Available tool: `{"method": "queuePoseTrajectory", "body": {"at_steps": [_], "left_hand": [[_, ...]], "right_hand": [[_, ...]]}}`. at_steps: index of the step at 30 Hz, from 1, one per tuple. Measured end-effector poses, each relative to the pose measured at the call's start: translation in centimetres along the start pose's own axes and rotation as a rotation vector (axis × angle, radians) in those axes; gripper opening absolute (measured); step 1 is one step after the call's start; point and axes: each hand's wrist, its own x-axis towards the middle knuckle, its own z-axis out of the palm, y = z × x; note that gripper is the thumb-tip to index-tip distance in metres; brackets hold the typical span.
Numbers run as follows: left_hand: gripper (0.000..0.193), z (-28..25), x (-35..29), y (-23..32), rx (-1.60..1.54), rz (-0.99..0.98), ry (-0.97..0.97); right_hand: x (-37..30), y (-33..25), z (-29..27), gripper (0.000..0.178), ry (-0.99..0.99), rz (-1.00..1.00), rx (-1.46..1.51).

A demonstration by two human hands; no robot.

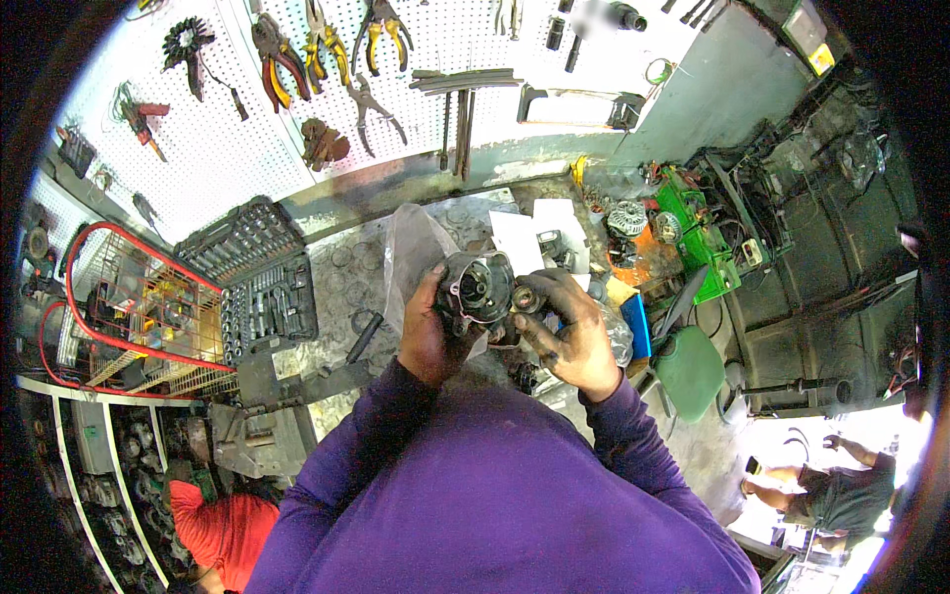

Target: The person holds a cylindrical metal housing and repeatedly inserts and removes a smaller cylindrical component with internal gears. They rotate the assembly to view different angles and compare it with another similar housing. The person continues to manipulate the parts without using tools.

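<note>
My left hand [427,332] is wrapped round a dark metal housing [479,287], round and hollow, its open end facing up. It looks like part of a motor or an alternator; I cannot tell which. Just right of it, my right hand [577,342] pinches a small round metal part [524,298] with a hole in its middle, possibly a bearing or a gear. The small part is held close beside the housing's rim; whether they touch is unclear. Beneath both hands lies the stained workbench [346,257], with a clear plastic bag [414,247] behind the left hand.
An open socket set [259,287] and a red-rimmed wire basket [148,307] stand left. Pliers [327,45] hang on the pegboard. White papers [515,238], alternator parts [626,220] and a green crate [698,233] lie right. People are at lower left [223,535] and lower right [841,495].
</note>
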Motion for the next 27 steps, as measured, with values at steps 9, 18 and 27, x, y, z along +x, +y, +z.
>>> {"method": "queuePoseTrajectory", "body": {"at_steps": [9,18,27], "left_hand": [[0.049,0.5,0.6,0.0,0.026,-0.01,-0.017],[0.051,-1.1,0.7,-1.1,0.277,0.232,-0.177],[0.053,-1.4,-0.1,-0.7,1.201,0.715,-0.098]], "right_hand": [[0.8,-1.2,0.9,0.048,-0.011,0.128,-0.039],[1.3,-1.0,0.9,0.039,0.019,0.199,-0.186],[2.2,-2.0,0.5,0.044,-0.094,0.134,-0.319]]}}
